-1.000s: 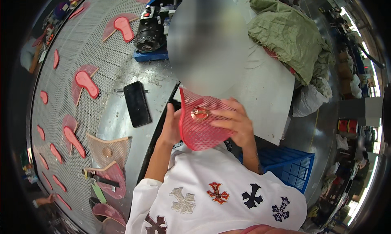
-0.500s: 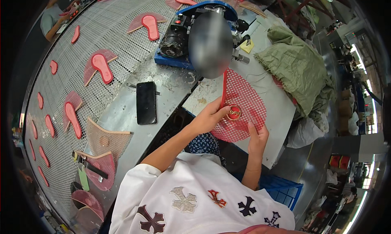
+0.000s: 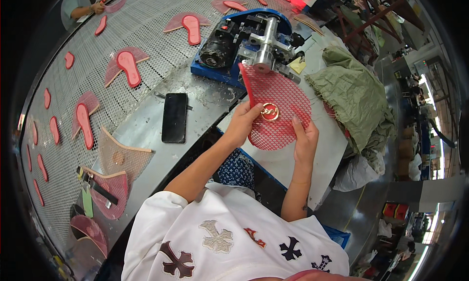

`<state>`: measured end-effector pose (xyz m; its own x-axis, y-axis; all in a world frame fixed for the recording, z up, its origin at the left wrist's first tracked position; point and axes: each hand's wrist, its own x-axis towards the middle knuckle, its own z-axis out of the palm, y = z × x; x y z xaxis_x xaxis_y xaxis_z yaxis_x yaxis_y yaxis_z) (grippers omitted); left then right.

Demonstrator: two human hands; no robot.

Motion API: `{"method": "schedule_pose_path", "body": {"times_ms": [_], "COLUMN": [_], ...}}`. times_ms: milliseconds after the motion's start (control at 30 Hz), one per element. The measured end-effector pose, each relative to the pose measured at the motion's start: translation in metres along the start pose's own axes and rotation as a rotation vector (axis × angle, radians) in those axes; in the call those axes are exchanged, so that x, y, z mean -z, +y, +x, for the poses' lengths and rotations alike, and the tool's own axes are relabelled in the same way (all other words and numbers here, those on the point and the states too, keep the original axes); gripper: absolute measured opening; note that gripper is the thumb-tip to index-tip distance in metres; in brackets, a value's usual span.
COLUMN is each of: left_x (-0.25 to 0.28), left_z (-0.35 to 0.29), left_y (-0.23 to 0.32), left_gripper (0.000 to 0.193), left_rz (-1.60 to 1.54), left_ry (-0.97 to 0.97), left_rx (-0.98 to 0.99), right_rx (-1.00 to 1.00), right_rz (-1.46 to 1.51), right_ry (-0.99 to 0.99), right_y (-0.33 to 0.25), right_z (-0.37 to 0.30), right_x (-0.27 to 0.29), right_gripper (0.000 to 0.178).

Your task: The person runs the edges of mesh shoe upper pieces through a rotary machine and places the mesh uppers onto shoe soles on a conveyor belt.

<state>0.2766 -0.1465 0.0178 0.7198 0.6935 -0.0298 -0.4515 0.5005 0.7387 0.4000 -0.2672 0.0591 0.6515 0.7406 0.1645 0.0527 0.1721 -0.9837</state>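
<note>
Between my hands is a red mesh shoe upper point(image 3: 278, 132), with a round gold-coloured ornament point(image 3: 269, 112) near its middle. My left hand point(image 3: 243, 122) pinches its left part, thumb on top beside the ornament. At the lower right edge, my right hand point(image 3: 305, 137) grips the mesh, its thumb lying on the upper face. A red strip runs along the left edge of the piece. Its far end lies close by the metal roller of a blue-based machine point(image 3: 264, 54); whether the two touch I cannot tell.
A black phone point(image 3: 175, 118) lies on the metal table to the left. Beyond it, a mesh conveyor point(image 3: 156, 54) carries red insoles point(image 3: 129, 68) and mesh uppers. A beige mesh upper point(image 3: 117, 156) lies near left. A green woven sack point(image 3: 349, 93) stands right. Another person point(image 3: 75, 7) is far left.
My hands have moved the mesh upper slightly up and left, nearer the machine's roller. The insoles on the conveyor appear shifted, and the view has moved a little.
</note>
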Motion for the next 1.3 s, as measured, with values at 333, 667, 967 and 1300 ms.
{"method": "schedule_pose_path", "body": {"times_ms": [333,667,967,1300], "left_x": [0.042,0.001,-0.012,0.115], "left_z": [-0.043,-0.046,-0.026,-0.090], "left_y": [0.016,-0.021,-0.032,0.046], "left_gripper": [0.030,0.043,0.039,0.032], "left_rz": [0.070,-0.044,-0.562,-0.389], "left_ry": [0.049,-0.102,-0.005,0.587], "left_rx": [0.048,0.143,0.061,-0.291], "right_rx": [-0.119,-0.143,-0.075,-0.277], "right_rz": [-0.022,-0.227,-0.163,-0.212], "right_ry": [-0.178,-0.282,-0.248,-0.444], "right_y": [0.004,-0.026,0.000,0.058], "right_z": [0.035,0.044,0.023,-0.017], "right_x": [-0.033,0.008,-0.007,-0.037], "right_gripper": [0.018,0.017,0.026,0.020]}}
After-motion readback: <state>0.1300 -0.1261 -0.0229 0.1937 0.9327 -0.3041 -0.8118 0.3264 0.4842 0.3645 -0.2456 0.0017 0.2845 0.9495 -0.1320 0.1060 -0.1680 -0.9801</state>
